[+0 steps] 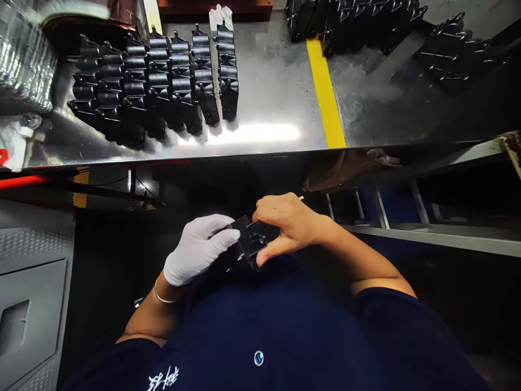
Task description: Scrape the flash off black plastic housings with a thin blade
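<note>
A black molded plastic part point(247, 239) is held close to my body, below the bench edge. My left hand point(199, 244), in a white glove, grips its left side between thumb and fingers. Bare and without a glove, my right hand point(287, 225) clasps the right side, thumb on the near edge and fingers curled over the far edge. A thin pale tip point(301, 198) sticks out by the right knuckles; what it belongs to is hidden. The underside of the part is out of sight.
Several rows of similar black parts point(154, 81) stand on the metal bench point(268, 92), left of a yellow stripe point(325, 92). More black parts point(366, 21) sit at the back right. Clear plastic trays point(24, 60) are stacked far left. A grey cabinet point(32, 293) stands at lower left.
</note>
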The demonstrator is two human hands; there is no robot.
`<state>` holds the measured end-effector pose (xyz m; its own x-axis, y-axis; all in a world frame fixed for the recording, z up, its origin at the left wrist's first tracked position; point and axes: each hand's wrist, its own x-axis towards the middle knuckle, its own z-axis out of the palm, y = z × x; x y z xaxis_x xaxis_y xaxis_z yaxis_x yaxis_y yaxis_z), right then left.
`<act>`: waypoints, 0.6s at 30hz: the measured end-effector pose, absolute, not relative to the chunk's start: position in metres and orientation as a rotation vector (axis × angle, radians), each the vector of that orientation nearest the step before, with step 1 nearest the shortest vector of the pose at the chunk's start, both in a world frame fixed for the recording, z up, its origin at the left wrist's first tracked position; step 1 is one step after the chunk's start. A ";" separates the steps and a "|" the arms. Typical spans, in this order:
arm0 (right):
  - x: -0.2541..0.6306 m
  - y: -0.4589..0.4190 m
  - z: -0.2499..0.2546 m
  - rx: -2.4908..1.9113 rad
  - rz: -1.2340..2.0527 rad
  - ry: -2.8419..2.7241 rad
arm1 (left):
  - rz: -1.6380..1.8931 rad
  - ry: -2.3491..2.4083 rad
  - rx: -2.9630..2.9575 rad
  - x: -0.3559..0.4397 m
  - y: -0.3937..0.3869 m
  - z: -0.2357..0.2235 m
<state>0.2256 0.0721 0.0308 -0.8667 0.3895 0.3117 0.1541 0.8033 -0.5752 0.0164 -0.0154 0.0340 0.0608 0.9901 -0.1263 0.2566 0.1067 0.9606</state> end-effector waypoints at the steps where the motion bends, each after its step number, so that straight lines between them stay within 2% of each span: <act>1: 0.226 0.072 0.029 -0.386 0.790 -2.574 | 0.915 1.368 1.317 0.017 -0.015 0.034; 8: 0.227 0.068 0.025 -0.262 0.948 -2.478 | 0.881 1.315 1.220 0.018 -0.016 0.033; 14: 0.226 0.064 0.030 -0.286 0.834 -2.487 | 0.900 1.351 1.196 0.017 -0.016 0.030; 18: 0.228 0.059 0.031 -0.310 0.625 -2.529 | 0.911 1.355 1.163 0.017 -0.017 0.029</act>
<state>0.2276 0.0592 0.0311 -0.8427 0.3310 0.4245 0.0952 0.8678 -0.4876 0.0168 -0.0175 0.0288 0.0581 0.9693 -0.2388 0.1446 0.2285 0.9627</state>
